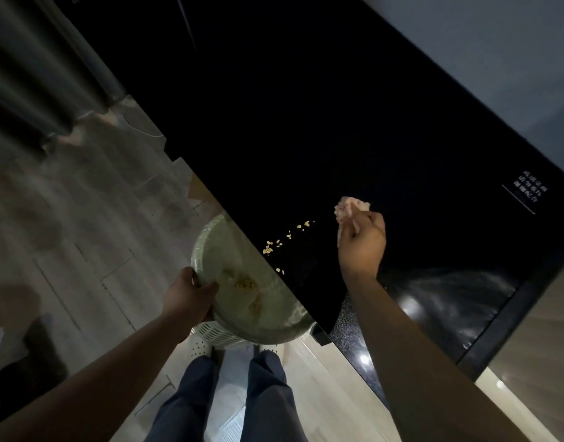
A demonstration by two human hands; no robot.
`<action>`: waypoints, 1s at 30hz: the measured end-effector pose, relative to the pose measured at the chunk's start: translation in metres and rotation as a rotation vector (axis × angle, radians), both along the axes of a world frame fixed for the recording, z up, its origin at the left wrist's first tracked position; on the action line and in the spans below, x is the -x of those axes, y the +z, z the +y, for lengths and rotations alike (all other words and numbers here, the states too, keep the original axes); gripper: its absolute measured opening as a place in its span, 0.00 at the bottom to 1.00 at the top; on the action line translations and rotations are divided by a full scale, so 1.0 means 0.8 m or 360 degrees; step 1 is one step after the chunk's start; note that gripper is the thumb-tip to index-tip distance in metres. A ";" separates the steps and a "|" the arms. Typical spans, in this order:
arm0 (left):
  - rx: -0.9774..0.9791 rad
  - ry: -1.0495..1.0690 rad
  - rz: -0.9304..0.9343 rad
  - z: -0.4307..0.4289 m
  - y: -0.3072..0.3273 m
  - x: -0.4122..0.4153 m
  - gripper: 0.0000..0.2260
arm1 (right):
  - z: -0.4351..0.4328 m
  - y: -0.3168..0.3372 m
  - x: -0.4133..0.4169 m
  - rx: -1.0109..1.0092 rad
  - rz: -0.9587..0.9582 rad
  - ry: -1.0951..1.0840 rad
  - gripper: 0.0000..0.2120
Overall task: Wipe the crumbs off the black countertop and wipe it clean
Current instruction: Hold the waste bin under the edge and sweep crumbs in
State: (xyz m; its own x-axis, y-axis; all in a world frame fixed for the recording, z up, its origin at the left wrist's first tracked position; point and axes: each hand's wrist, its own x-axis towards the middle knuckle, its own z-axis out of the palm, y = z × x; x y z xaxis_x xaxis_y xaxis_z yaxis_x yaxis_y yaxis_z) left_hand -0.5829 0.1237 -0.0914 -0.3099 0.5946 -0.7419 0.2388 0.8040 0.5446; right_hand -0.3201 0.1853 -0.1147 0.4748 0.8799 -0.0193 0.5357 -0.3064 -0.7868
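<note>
Our right hand [363,240] has its fingers curled round a crumpled pinkish cloth [351,207], low over the worktop [306,138], though we cannot tell if it touches; we should press it flat and draw one steady stroke toward the edge, so the crumbs [276,245] between cloth and edge slide rather than scatter. Our left hand [188,296] grips the rim of a pale dish [220,253] tucked just under that edge, best kept snug below the trail. The dish holds a heap of yellow bits [245,283], and a white perforated basket [217,334] stands beneath it
</note>
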 end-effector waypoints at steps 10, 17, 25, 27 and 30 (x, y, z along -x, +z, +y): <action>0.0022 -0.0002 -0.0010 -0.002 -0.001 0.006 0.13 | -0.012 -0.013 0.058 -0.0064 -0.0110 0.0654 0.15; 0.0018 0.0004 -0.0043 -0.004 0.002 0.012 0.13 | -0.048 -0.007 0.102 0.0072 -0.0127 0.1185 0.15; 0.0032 -0.0130 -0.0008 -0.009 0.004 0.019 0.11 | -0.108 0.019 0.095 -0.0088 0.0170 0.0664 0.12; 0.0029 -0.0190 -0.0005 -0.012 0.006 0.017 0.11 | -0.124 0.031 0.080 -0.0114 0.0198 0.0446 0.12; 0.0027 -0.0259 0.0034 -0.014 0.008 0.009 0.09 | -0.147 0.037 0.043 -0.0114 0.0188 0.0085 0.10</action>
